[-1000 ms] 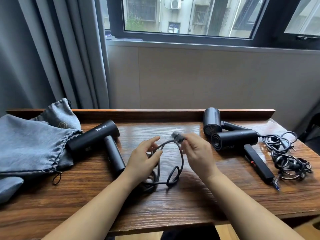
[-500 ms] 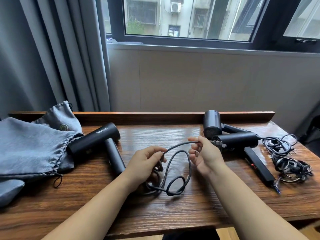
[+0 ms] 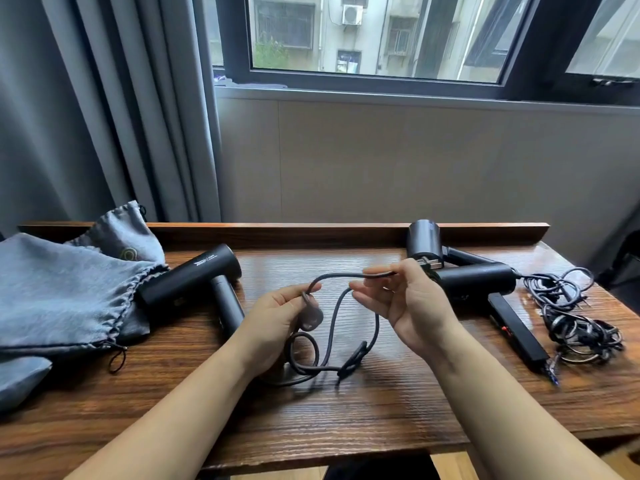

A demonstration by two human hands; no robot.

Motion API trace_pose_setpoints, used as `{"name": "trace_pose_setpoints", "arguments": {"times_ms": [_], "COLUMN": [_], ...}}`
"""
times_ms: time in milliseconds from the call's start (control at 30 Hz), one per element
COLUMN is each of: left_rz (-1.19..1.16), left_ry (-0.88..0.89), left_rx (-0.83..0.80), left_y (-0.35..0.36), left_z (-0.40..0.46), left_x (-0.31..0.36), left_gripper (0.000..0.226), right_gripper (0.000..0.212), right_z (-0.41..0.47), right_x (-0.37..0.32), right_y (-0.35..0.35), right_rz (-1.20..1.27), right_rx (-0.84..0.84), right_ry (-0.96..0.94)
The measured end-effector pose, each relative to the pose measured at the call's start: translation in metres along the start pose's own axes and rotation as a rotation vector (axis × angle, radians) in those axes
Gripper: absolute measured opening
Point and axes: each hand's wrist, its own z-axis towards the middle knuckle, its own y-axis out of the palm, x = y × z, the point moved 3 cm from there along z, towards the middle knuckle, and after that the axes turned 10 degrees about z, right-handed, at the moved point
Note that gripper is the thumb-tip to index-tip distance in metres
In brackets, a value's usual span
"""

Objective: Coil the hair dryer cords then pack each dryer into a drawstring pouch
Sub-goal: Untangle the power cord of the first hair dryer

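left hand (image 3: 273,323) gripping coiled cord (image 3: 332,327) above wooden table (image 3: 381,410); right hand (image 3: 412,306) pinching cord's plug end, hands apart. left hair dryer (image 3: 194,284) lying beside grey drawstring pouches (image 3: 62,292); two more dryers (image 3: 474,280) with tangled cords (image 3: 575,317) at right.

A dark hair dryer (image 3: 194,278) is laid on its side just right of the grey drawstring pouches (image 3: 62,292). Its grey cord (image 3: 360,323) is looped further right. Two more dryers (image 3: 474,282) and tangled cords (image 3: 575,317) lie well right.
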Motion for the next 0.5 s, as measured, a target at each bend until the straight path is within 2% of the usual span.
{"name": "trace_pose_setpoints", "arguments": {"times_ms": [100, 233, 367, 500], "left_rz": [0.012, 0.296, 0.394, 0.61], "left_ry": [0.001, 0.067, 0.067, 0.155], "left_rx": [0.003, 0.012, 0.063, 0.102], "left_y": [-0.002, -0.004, -0.006, -0.001], "left_z": [0.0, -0.002, 0.0, 0.0], "left_x": [0.005, 0.01, 0.011, 0.015], "left_gripper": [0.022, 0.02, 0.017, 0.022], "right_gripper": [0.025, 0.023, 0.032, 0.029], "right_z": [0.005, 0.012, 0.013, 0.007], "right_x": [0.006, 0.009, 0.021, 0.035], "right_y": [-0.003, -0.008, -0.003, 0.009], "right_rz": [-0.046, 0.062, -0.037, -0.322], "right_rx": [0.088, 0.184, 0.111, 0.003], "right_ry": [0.002, -0.12, -0.046, -0.023]}}
